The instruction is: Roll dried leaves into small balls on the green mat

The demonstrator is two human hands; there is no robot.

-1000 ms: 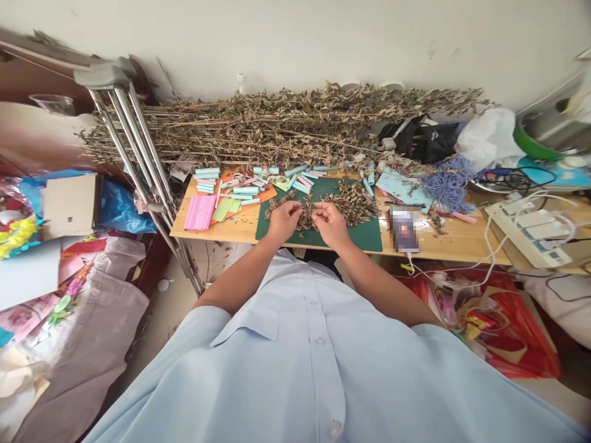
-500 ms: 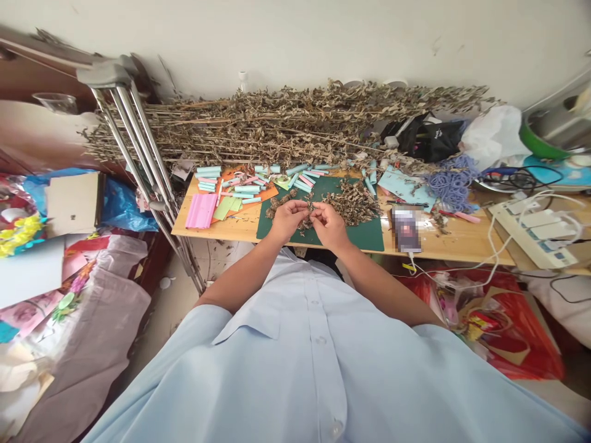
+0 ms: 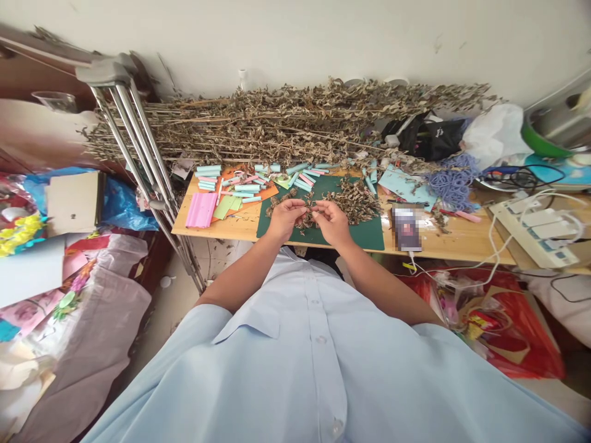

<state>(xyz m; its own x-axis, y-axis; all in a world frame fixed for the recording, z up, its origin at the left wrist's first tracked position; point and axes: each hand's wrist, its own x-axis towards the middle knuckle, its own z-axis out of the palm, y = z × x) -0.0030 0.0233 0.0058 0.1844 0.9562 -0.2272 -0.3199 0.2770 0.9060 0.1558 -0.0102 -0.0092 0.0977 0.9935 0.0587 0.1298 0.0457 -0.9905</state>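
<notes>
My left hand (image 3: 285,220) and my right hand (image 3: 333,221) face each other over a green cutting mat (image 3: 369,239). The fingers of both are pinched on a small dried leafy sprig (image 3: 308,214), which is partly hidden by the fingertips. Crumbled brown bits lie under it on the mat. Close to my right hand spreads a heap of dried leaves (image 3: 357,202). Rounded brown clumps (image 3: 277,200) sit behind my left hand and are partly covered by it.
Long dried plant stalks (image 3: 258,123) lie along the wall. Rolled paper tubes (image 3: 249,187) and pink folded paper (image 3: 201,210) are at the left. To the right are a phone (image 3: 407,229), blue yarn (image 3: 455,181) and a power strip (image 3: 538,231). A metal crutch (image 3: 138,129) leans at the table's left.
My hands have moved slightly apart, and the right one has shifted a little to the right. The things on the table look the same.
</notes>
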